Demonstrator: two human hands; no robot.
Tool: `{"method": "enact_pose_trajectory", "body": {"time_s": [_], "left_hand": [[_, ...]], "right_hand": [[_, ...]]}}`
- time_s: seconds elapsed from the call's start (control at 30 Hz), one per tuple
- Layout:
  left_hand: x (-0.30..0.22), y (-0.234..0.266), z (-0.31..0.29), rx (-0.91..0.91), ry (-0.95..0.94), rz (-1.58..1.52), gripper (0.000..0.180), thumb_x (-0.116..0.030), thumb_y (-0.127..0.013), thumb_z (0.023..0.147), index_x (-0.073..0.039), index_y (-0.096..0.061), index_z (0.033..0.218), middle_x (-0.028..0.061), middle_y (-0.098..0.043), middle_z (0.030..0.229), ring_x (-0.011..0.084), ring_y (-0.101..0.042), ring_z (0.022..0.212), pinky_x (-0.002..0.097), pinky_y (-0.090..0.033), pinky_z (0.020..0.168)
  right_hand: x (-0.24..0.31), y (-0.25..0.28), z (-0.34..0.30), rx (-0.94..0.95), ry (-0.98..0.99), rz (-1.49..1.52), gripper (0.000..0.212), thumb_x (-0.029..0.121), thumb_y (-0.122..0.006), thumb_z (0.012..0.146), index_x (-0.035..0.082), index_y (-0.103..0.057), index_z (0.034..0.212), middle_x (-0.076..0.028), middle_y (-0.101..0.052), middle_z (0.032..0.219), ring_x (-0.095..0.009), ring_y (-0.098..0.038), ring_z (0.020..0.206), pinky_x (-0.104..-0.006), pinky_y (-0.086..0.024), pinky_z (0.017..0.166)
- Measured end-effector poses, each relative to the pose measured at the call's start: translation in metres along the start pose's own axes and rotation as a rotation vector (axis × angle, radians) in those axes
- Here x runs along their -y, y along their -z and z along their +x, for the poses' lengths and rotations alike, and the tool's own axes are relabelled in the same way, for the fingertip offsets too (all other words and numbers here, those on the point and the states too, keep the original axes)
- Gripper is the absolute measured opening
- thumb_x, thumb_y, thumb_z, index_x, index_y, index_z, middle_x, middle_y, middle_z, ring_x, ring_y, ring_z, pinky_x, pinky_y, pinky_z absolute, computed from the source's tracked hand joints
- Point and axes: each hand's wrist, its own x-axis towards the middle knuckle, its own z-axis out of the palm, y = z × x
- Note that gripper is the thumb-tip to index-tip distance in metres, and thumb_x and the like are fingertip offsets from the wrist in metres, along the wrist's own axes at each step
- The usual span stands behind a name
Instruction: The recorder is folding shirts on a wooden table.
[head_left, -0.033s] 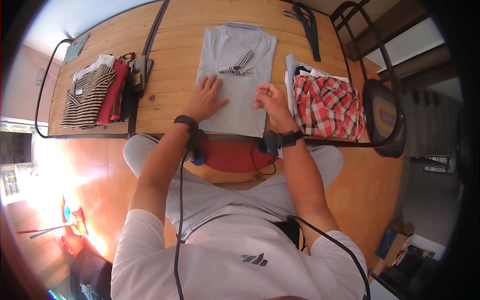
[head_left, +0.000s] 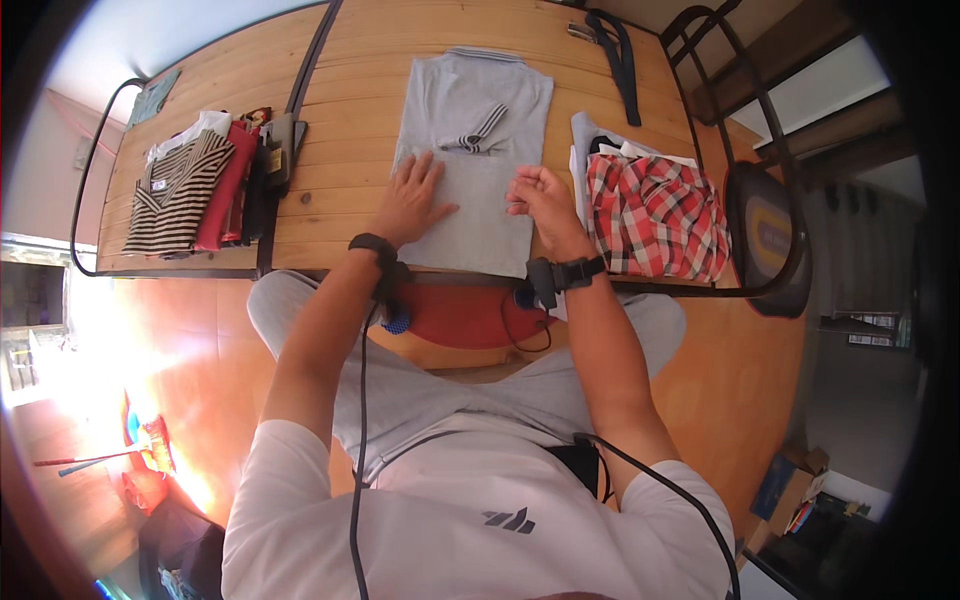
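A light grey polo shirt (head_left: 480,215) lies face down on the wooden table in front of me, its sides folded in to a long rectangle. Its collar is at the far end, and a sleeve with a black-and-white striped cuff (head_left: 487,125) rests on top. My left hand (head_left: 412,198) lies flat on the shirt's near left part, fingers spread. Over the right edge is my right hand (head_left: 540,200), its fingers curled in; whether cloth is between them is hidden. Each wrist wears a black strap with a cable.
To the right sits a stack of clothes topped by a red checked shirt (head_left: 655,215). A pile with a striped top (head_left: 180,195) stands at the left. Far right on the table lies a dark belt (head_left: 620,70). A dark metal frame (head_left: 450,281) edges the wooden tabletop (head_left: 345,130).
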Motion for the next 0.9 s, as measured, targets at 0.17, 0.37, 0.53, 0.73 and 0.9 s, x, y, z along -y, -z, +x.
{"method": "enact_pose_trajectory", "body": {"time_s": [0.17, 0.37, 0.53, 0.73, 0.9], "left_hand": [[0.008, -0.004, 0.001, 0.129, 0.025, 0.078, 0.078, -0.054, -0.056, 0.095, -0.005, -0.037, 0.152, 0.0206, -0.025, 0.161, 0.0465, -0.021, 0.147, 0.0543, -0.02, 0.12], [0.009, 0.005, 0.004, 0.193, 0.065, 0.068, 0.081, -0.057, -0.057, 0.094, -0.005, -0.036, 0.152, 0.0214, -0.025, 0.161, 0.0467, -0.019, 0.148, 0.0531, -0.016, 0.121], [0.016, 0.017, 0.006, 0.107, 0.239, -0.128, 0.079, -0.055, -0.06, 0.093, -0.004, -0.039, 0.149, 0.0247, -0.032, 0.156, 0.0471, -0.026, 0.145, 0.0521, -0.024, 0.119], [0.047, 0.055, 0.043, 0.14, 0.149, -0.191, 0.065, -0.05, -0.068, 0.09, 0.0, -0.058, 0.131, 0.0241, -0.058, 0.134, 0.0374, -0.054, 0.126, 0.0449, -0.044, 0.105], [0.093, 0.086, 0.1, 0.209, 0.327, -0.387, 0.062, -0.047, -0.071, 0.089, 0.002, -0.061, 0.126, 0.0223, -0.065, 0.124, 0.0341, -0.063, 0.112, 0.0418, -0.05, 0.094]], "right_hand": [[-0.014, 0.017, 0.034, -0.062, -0.074, 0.086, 0.056, 0.008, -0.067, 0.09, -0.009, -0.042, 0.138, -0.018, -0.06, 0.117, -0.021, -0.064, 0.094, -0.0317, -0.059, 0.074], [-0.009, 0.016, 0.036, -0.08, -0.098, -0.025, 0.069, 0.012, -0.069, 0.088, -0.01, -0.034, 0.143, -0.019, -0.06, 0.121, -0.022, -0.064, 0.097, -0.0322, -0.059, 0.076], [0.025, 0.018, 0.044, -0.042, -0.045, -0.233, 0.06, 0.016, -0.071, 0.086, -0.008, -0.047, 0.135, -0.016, -0.063, 0.118, -0.021, -0.066, 0.091, -0.0315, -0.057, 0.075], [0.077, 0.037, 0.101, -0.028, 0.098, -0.776, 0.041, 0.027, -0.076, 0.083, 0.001, -0.067, 0.114, -0.011, -0.069, 0.104, -0.019, -0.066, 0.09, -0.0319, -0.054, 0.077], [0.125, 0.036, 0.124, 0.024, 0.169, -1.114, 0.035, 0.028, -0.077, 0.085, 0.001, -0.068, 0.105, -0.01, -0.068, 0.099, -0.018, -0.064, 0.084, -0.031, -0.051, 0.07]]}}
